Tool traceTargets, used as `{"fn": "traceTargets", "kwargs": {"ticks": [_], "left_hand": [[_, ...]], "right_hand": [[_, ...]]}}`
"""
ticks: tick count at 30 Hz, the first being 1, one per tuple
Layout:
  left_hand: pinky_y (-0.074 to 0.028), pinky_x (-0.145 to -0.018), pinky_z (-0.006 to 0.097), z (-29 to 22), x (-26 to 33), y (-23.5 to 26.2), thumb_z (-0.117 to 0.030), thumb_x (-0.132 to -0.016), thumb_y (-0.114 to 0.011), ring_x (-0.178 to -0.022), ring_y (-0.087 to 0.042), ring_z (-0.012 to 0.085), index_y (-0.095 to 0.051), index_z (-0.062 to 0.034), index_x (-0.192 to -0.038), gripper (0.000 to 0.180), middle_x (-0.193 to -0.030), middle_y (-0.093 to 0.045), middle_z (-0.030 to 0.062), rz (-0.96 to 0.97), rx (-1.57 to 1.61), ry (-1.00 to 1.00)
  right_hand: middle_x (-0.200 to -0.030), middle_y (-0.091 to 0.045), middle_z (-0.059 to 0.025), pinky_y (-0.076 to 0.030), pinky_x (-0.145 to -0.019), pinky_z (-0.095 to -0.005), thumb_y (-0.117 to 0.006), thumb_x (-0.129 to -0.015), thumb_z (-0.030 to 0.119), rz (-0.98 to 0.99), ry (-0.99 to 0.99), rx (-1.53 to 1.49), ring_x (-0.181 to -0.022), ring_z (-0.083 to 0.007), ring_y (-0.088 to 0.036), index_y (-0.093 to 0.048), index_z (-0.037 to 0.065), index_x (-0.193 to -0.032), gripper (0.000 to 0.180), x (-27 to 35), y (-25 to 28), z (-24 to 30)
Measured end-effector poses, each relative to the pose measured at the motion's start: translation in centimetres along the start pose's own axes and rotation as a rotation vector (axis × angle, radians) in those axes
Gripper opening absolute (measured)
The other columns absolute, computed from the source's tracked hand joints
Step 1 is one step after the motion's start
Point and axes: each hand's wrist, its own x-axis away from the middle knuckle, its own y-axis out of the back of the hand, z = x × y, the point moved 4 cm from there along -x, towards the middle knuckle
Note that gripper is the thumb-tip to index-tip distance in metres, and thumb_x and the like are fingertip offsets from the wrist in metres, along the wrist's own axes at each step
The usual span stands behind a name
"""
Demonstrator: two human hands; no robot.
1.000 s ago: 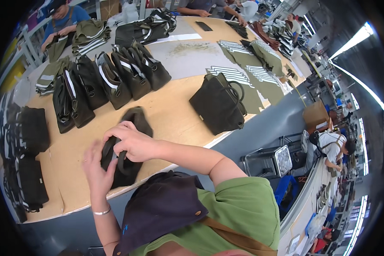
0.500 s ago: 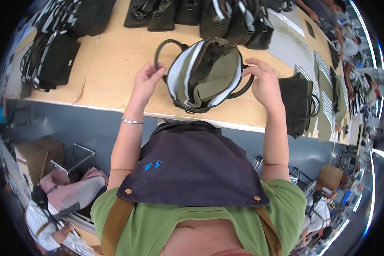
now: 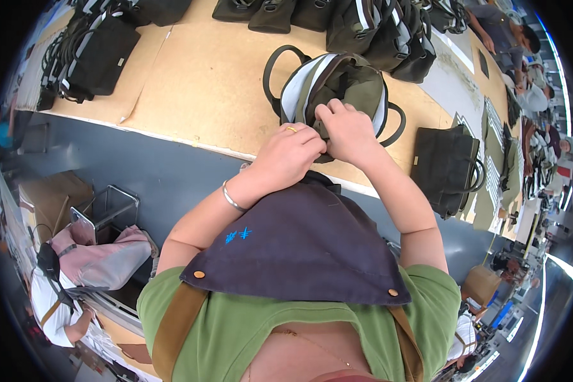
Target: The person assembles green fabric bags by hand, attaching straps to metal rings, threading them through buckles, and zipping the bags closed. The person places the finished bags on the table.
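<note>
Far to the left of our hands, at the bench's (image 3: 191, 89) left end, black bags (image 3: 99, 54) lie stacked flat with their strap loops spilling over the edge. Below them, past the grey front of the bench, a wire cart (image 3: 105, 207) holds a pink bundle (image 3: 102, 258), and a person in a white top (image 3: 54, 305) stands beside it.

Our left hand (image 3: 286, 156) is curled into a loose fist at the near rim of the olive bag (image 3: 334, 89), with a ring on one finger and a metal bangle (image 3: 230, 198) at the wrist; its fingers pinch the bag's fabric edge. Our right hand (image 3: 350, 130) is just beside it, touching it, fingers bent and gripping the same edge from the other side. The olive bag lies on the bench directly beyond both hands, its mouth toward us, pale lining showing along the opening and dark handles looping out to either side. Our dark apron bib (image 3: 299, 248) hangs over the green shirt below the hands and hides the near edge of the bench under them.

Beyond the hands, a row of dark bags (image 3: 363, 28) with light stripes stands along the back of the bench. To the right of our right hand, well apart, a black handbag (image 3: 445, 169) lies at the bench edge. Farther right, cut olive fabric pieces (image 3: 493, 172) lie on the next bench, and other people (image 3: 503, 32) work at the far right.
</note>
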Motion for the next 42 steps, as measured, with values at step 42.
{"fn": "traceTargets", "kwargs": {"ticks": [42], "left_hand": [[-0.047,-0.069,0.039,-3.7,-4.0,3.4,-0.01,-0.08,-0.071,-0.071,-0.065,0.0249,-0.061,-0.0096,-0.086,0.012,-0.069,-0.066,0.0033,0.055,0.175,0.147]], "right_hand": [[-0.074,-0.065,-0.0066,-0.055,-0.056,-0.026,-0.057,-0.095,0.011,0.131,-0.195,-0.864,-0.065,-0.0114,-0.068,-0.054,0.001,-0.102,0.012,-1.0,8.2,-3.2]]}}
